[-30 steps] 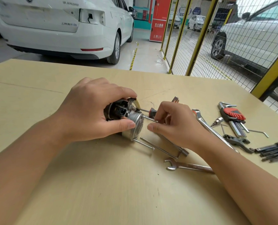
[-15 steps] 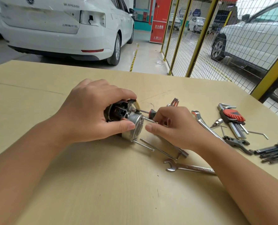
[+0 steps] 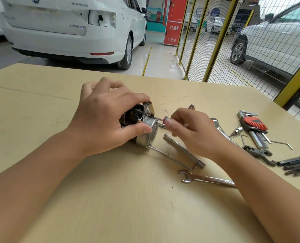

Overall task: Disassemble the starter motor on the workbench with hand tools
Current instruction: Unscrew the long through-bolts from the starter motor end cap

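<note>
Gripping the starter motor [image 3: 142, 127] at the middle of the frame, our left hand [image 3: 103, 120] curls over its dark body, fingers wrapped across the top and thumb pressed on the silver end cap that faces right. Our right hand [image 3: 191, 128] pinches a small red-handled screwdriver [image 3: 164, 119] between thumb and curled fingers; its thin shaft runs left and meets the motor near the end cap, though we cannot tell what exactly the tip sits in.

From the head view, the motor rests on the pale wooden workbench [image 3: 110, 199], which fills the lower two thirds of the frame. Two long through bolts [image 3: 170, 156] stick out of the cap's lower edge and slant toward lower right. Just beside them lies a socket extension bar [image 3: 184, 150], partly under our right wrist. Below that, an open-end wrench [image 3: 205, 178] lies flat, its jaw pointing left, its handle passing beneath our right forearm. Another wrench [image 3: 215, 122] shows just past our right hand.

At the right of the frame sit a red-holdered hex key set [image 3: 254, 125], a loose hex key [image 3: 282, 143], a small bit socket [image 3: 237, 130], a dark metal tool [image 3: 258, 152] and a green-holdered key set [image 3: 298, 163] at the right edge.

Beyond the bench, a white car [image 3: 66, 28] stands at upper left, and a yellow mesh fence [image 3: 215, 41] crosses the upper right.
</note>
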